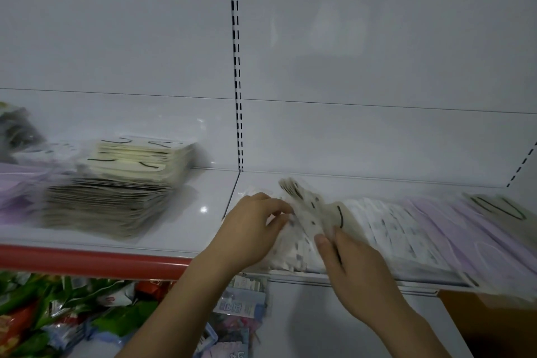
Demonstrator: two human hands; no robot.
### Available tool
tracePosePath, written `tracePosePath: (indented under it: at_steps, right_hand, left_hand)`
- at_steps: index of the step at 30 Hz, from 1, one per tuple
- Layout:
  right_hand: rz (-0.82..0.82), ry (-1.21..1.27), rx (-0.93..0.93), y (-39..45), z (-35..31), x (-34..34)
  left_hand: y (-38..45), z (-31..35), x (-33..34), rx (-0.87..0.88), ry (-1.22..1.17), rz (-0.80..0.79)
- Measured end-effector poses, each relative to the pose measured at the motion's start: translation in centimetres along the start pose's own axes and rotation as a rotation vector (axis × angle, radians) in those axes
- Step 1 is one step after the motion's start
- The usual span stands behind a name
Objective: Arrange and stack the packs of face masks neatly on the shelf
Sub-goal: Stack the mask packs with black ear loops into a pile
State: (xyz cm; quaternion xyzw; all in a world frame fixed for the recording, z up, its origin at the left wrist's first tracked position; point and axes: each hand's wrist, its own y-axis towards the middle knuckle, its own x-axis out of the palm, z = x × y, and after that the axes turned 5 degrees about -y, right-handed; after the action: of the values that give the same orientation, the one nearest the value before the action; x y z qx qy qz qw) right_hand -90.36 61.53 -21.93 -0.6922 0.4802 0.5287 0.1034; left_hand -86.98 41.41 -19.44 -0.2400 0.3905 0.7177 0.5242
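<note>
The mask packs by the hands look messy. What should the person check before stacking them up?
1. Left hand has hold of the patterned packs: ok, fingers pinch them.
2. Right hand steadies the bunch: ok, it rests against the packs.
3. Packs squared up: not ok, they fan out and tilt.
4. Bare shelf to set them on: ok, between the hands and the cream stack.
5. Purple packs lying neatly: not ok, they lean in a slanted row.
6. How many packs are held: cannot tell, blurred.
</note>
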Motion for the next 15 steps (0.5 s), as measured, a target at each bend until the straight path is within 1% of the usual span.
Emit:
tracePosePath:
  at_steps: [5,10,12,13,15]
  right_hand:
    - [0.043,0.211,0.198,0.1,0.6,-0.3]
    - [0.01,0.289,0.312,0.2,1.1,-0.2]
    - [0.004,0.286,0.315,0.2,1.0,-0.4]
    - [-0.011,0.267,0.286,0.2,0.7,-0.5]
    - [-0.057,0.173,0.161,0.0,0.2,-0.8]
  left_hand:
    - [-0.5,-0.3,-0.1,-0.129,-0.101,0.023]
    - [-0.4,0.9,0.4,-0.21,-0.183,0.065]
    - [-0.3,1.6,0.4,-0.249,-0.259,0.044]
    - [-0.2,2.1,0.4,-0.291,-0.343,0.021]
    - [0.4,2.9,0.4,-0.436,-0.544,-0.06]
